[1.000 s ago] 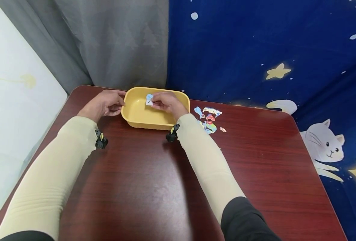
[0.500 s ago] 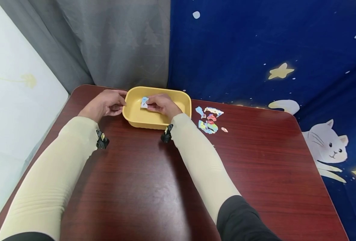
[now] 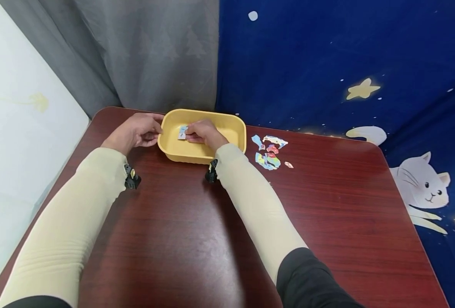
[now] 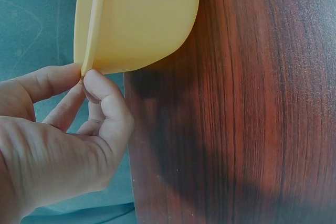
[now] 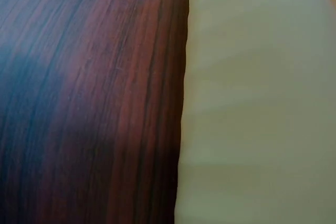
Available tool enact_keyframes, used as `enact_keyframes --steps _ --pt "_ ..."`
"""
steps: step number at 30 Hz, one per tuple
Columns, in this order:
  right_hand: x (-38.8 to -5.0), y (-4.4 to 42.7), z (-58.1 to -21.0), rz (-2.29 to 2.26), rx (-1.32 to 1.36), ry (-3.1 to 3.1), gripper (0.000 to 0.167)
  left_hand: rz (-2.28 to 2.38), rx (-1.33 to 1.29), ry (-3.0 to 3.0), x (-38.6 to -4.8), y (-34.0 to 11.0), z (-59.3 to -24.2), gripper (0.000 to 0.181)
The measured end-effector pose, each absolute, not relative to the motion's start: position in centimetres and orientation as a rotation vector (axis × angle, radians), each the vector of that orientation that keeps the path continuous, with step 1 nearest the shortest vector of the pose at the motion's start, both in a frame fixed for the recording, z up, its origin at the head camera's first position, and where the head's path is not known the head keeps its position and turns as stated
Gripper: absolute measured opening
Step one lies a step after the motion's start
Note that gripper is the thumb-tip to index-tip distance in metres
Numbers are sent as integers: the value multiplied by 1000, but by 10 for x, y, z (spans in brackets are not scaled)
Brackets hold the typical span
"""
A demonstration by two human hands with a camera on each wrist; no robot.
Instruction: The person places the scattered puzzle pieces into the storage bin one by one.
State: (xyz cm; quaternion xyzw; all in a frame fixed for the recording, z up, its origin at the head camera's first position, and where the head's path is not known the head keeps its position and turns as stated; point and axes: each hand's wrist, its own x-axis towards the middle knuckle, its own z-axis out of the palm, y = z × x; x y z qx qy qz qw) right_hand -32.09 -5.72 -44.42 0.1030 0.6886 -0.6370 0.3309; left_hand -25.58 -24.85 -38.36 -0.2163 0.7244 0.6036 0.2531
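A yellow bin (image 3: 229, 123) stands at the back of the dark red table. My left hand (image 3: 139, 130) pinches its left rim; in the left wrist view that hand (image 4: 68, 129) has thumb and fingertips on the edge of the bin (image 4: 152, 14). Inside the bin, my right hand (image 3: 205, 133) holds a small light-blue and white piece (image 3: 181, 135) low near the floor; whether the piece touches the floor I cannot tell. In the right wrist view only the outer wall of the bin (image 5: 257, 98) shows, with no hand.
Several colourful flat paper pieces (image 3: 267, 160) lie on the table (image 3: 327, 205) right of the bin, with a small one (image 3: 288, 164) apart from them. Grey and blue curtains (image 3: 289, 64) hang behind the back edge.
My right hand has moved left and slightly down inside the bin with the piece. My left hand has stayed on the rim.
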Motion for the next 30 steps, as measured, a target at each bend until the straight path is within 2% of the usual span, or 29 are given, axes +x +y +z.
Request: enact_keyframes --steps 13,30 --pt "-317 -70 -444 -1619 253 2052 18 1653 -597 1961 -255 -247 -382 59" --pt "-310 -71 -439 -1601 253 2109 9 1652 -610 1972 -255 -246 -383 58"
